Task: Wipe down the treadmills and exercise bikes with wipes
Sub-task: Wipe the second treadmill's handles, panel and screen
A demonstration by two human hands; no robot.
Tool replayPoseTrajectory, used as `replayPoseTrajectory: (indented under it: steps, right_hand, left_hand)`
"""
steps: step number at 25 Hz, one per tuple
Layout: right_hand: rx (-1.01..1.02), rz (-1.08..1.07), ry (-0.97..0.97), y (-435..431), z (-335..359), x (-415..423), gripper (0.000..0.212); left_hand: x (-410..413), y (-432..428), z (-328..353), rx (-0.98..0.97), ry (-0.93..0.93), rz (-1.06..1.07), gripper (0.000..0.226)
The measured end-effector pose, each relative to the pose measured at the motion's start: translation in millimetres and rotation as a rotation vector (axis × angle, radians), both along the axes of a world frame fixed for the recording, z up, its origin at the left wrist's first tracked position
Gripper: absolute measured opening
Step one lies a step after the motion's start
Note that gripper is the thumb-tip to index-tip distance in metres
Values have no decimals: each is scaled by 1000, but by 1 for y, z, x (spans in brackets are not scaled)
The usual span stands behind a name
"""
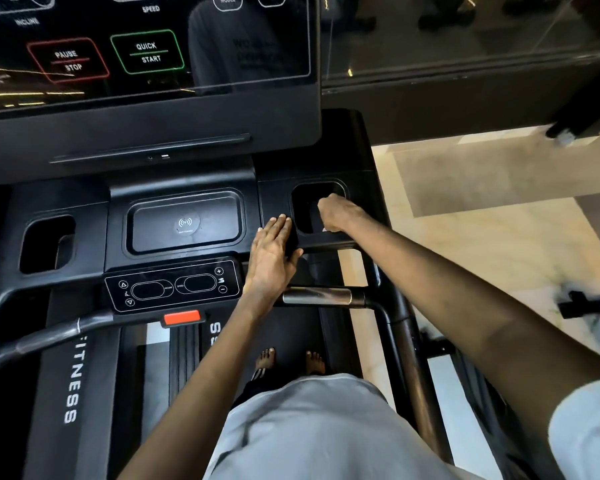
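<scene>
Grey shirt (319, 427) — left hand (272, 251) flat beside treadmill (187, 183) cupholder (302, 206), right hand (338, 213) fisted inside, grip unclear

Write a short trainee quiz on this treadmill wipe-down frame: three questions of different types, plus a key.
1. Multiple choice: where does the right hand reach?
A) into the right cup holder
B) onto the screen
C) onto the metal handlebar grip

2. True or false: the left hand lies flat, fingers straight, on the console just left of that cup holder.

3. Short answer: what colour is the outline around the QUICK START button?

Key: 1 A; 2 true; 3 green.
</scene>
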State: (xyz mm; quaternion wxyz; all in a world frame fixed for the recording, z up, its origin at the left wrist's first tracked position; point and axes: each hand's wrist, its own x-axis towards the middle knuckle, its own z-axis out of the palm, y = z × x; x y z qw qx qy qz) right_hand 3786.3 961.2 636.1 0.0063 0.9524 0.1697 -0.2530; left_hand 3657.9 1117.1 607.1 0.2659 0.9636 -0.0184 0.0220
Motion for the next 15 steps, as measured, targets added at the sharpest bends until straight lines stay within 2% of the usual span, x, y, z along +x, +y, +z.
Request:
replayPoseTrajectory:
  steps: [3, 6, 8, 10, 13, 15]
  right_hand:
    - [42, -39, 133, -3, 3, 2, 31]
    - [194, -38, 205, -2, 16, 0, 31]
    - [375, -85, 169, -3, 24, -15, 25]
    - [546, -153, 94, -8, 20, -32, 16]
    - [677, -196, -55, -13, 4, -57, 8]
    - [763, -242, -132, -7, -5, -65, 5]
  left_hand:
    - [0, -1, 1, 1, 5, 4, 68]
    - [-1, 0, 4, -6, 23, -17, 68]
    - [-2, 4, 12, 4, 47, -54, 62]
    - [-1, 12, 26, 25, -11, -69, 51]
    - [-4, 35, 45, 163, -130, -24, 36]
    - [-11, 57, 53, 231, -102, 29, 31]
